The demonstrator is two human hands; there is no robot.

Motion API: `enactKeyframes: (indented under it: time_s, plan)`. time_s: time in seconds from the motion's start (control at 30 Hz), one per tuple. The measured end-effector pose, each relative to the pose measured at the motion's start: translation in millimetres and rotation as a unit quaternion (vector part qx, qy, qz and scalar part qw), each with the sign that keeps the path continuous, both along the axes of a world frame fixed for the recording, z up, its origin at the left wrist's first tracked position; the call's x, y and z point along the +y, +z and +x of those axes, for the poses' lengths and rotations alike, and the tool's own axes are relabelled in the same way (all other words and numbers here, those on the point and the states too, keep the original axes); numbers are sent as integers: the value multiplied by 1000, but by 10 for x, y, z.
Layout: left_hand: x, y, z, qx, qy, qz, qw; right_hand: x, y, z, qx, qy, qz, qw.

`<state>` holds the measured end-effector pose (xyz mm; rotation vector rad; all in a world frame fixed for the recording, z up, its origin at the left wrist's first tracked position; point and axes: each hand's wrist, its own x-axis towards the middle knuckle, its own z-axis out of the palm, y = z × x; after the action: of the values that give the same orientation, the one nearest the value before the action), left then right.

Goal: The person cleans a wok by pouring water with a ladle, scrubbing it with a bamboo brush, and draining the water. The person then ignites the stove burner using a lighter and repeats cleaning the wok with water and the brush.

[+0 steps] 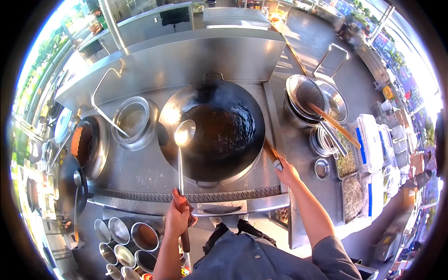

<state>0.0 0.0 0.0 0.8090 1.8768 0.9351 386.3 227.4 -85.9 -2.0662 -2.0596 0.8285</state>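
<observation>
Black wok (210, 164) of liquid (219, 126) (left hand (178, 216) tight round ladle (181, 161), right hand (287, 173) round wooden handle (271, 150))

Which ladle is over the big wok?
The ladle in your left hand, its shiny bowl above the wok; another ladle, at far left by the small dark pan, is untouched.

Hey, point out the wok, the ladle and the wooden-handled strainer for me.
Wok (219, 171): head view, on its lower inner wall.
Ladle (185, 134): head view, on its bowl.
Wooden-handled strainer (303, 90): head view, on its round bowl.
</observation>
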Motion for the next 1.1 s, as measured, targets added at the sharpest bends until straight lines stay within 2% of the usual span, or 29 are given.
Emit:
enactKeyframes:
  time_s: [0.07,0.1,0.13,0.17,0.2,0.23,0.27,0.3,0.33,0.37,0.43,0.5,0.57,0.63,0.7,0.77,0.8,0.83,0.9,0.93,0.97,1.0,1.03,1.07,1.1]
  plan:
    - [148,214,-92,-79,67,-29,994,-66,-106,-128,-54,48,-25,997]
    - [-114,307,-141,-73,71,-60,993,-614,-116,-44,-45,56,-101,992]
    - [-138,124,47,-59,60,-11,996,-790,142,371,-72,66,-141,985]
    - [-153,-46,58,-23,50,40,998,-896,279,570,-52,56,-154,985]
    - [-172,-283,-297,111,41,64,991,-1004,239,405,3,51,-169,984]
    - [-144,-288,-479,206,32,80,975,-1119,427,322,48,-8,-196,979]
    - [-33,-163,-591,118,103,40,987,-1204,544,276,89,-65,-223,969]
    - [59,16,-757,33,175,-2,984,-1356,422,279,180,-135,-199,954]
    - [156,-141,-944,9,214,22,977,-1429,339,369,261,-199,-170,929]
    - [266,-406,-1186,-16,253,47,966,-1429,344,440,275,-223,-150,923]
    - [536,-475,-1798,5,244,13,970,-1522,316,474,315,-258,-133,904]
    - [718,-846,-2478,140,205,-45,968,-1676,259,463,340,-267,-135,892]
    - [956,-1543,-3216,171,199,-70,962,-1735,264,474,349,-300,-109,881]
    - [1233,-1596,-3378,196,187,-96,958,-1814,332,484,344,-312,-101,880]
    - [1470,-1033,-2969,-53,264,-77,960,-1915,427,493,336,-330,-93,877]
    - [1582,-948,-2852,-182,289,-26,940,-2000,534,451,357,-340,-87,865]
    - [1632,-1188,-3038,-425,217,2,879,-2031,603,414,362,-341,-88,863]
    - [1677,-1426,-3222,-638,132,27,758,-2071,656,402,360,-345,-86,863]
    - [1912,-1362,-3251,-808,29,49,586,-2097,677,354,376,-342,-83,857]
    - [2045,-1289,-3237,-618,22,90,781,-2119,680,332,375,-347,-80,856]
    - [2154,-1072,-3140,-505,62,138,850,-2098,669,325,378,-347,-67,856]
    - [2257,-797,-3012,-371,107,161,908,-2079,665,314,381,-344,-57,856]
    - [2315,-527,-2831,-380,167,247,876,-2053,665,293,378,-341,-59,858]
    - [2281,-204,-2853,-321,184,146,918,-1989,653,269,376,-336,-56,862]
    - [2276,-187,-2899,-236,195,92,948,-1937,651,240,374,-333,-52,864]
